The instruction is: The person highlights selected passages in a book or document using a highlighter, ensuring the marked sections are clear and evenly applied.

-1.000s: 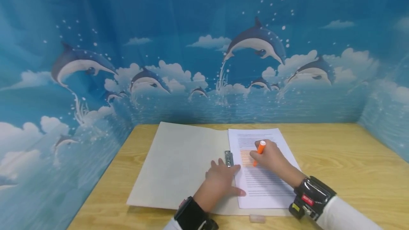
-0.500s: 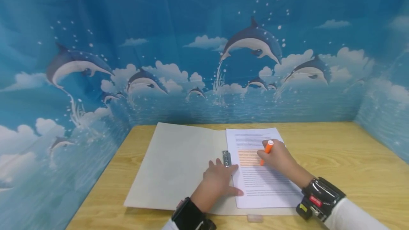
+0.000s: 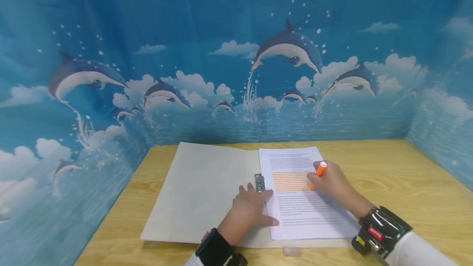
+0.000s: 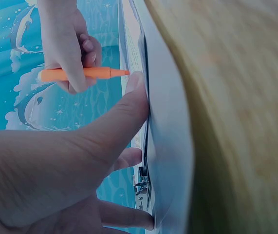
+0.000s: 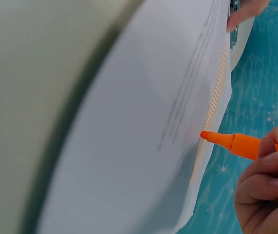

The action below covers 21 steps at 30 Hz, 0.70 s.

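Note:
My right hand point(image 3: 331, 182) grips an orange highlighter point(image 3: 318, 175), its tip at the right end of the orange-marked lines on a printed sheet point(image 3: 310, 225). In the right wrist view the highlighter point(image 5: 243, 145) has its tip right at the paper, fingers curled round the barrel. My left hand point(image 3: 248, 208) has its fingers spread, pressing the sheet's left edge and the open folder point(image 3: 199, 192). Beside its fingertips is the folder's metal clip point(image 3: 259, 183). The left wrist view has the left thumb point(image 4: 124, 107) lying on the paper near the highlighter tip.
The folder and sheet lie on a wooden table point(image 3: 399, 175). A small pale eraser-like block point(image 3: 292, 251) sits at the folder's front edge. A blue dolphin-print curtain point(image 3: 221, 52) stands behind and to both sides. Each wrist wears a black camera band.
My right hand has drawn the highlighter rightward across the text, and the orange block of lines now reaches further right. My left hand keeps its place on the sheet. The head view has shifted slightly.

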Available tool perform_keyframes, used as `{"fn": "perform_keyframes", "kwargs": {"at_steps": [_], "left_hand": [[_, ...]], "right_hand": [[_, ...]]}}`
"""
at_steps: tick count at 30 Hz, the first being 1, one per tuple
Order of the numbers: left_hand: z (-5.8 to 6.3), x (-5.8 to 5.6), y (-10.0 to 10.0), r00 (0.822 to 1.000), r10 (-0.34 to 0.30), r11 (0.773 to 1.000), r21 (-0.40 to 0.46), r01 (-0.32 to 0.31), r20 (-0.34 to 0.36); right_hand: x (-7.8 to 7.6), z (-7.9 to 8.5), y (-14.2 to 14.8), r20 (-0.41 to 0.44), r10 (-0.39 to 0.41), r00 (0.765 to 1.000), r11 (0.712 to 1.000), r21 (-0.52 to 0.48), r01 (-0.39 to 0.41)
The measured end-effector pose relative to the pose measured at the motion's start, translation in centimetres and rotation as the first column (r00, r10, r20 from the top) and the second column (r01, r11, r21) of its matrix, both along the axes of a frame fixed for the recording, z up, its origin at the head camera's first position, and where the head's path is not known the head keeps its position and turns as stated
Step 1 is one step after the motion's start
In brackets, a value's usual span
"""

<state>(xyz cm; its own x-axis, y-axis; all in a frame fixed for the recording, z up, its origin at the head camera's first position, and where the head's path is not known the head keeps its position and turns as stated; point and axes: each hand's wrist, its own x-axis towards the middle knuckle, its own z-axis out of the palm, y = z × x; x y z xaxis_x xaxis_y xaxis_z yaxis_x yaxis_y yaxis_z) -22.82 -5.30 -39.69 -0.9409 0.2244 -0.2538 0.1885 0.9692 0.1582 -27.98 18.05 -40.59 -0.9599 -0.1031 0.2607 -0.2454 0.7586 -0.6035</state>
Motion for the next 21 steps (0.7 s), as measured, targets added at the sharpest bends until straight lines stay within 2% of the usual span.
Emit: {"fn": "perform_keyframes", "kwargs": {"at_steps": [11,16,21], "left_hand": [[-0.1,0.0,0.0,1.000,-0.001,1.000,-0.003,0.001,-0.007],[-0.1,0.0,0.1,1.000,-0.005,1.000,-0.022,0.004,-0.006],[-0.2,-0.1,0.1,1.000,0.004,0.999,-0.032,-0.004,-0.001]], "right_hand": [[0.4,0.1,2.6,0.017,-0.050,0.999,0.999,0.015,0.050],[0.5,0.1,3.2,-0.017,-0.046,0.999,0.999,0.017,0.046],[0.4,0.3,3.1,-0.010,-0.035,0.999,0.999,0.033,0.035]]}}
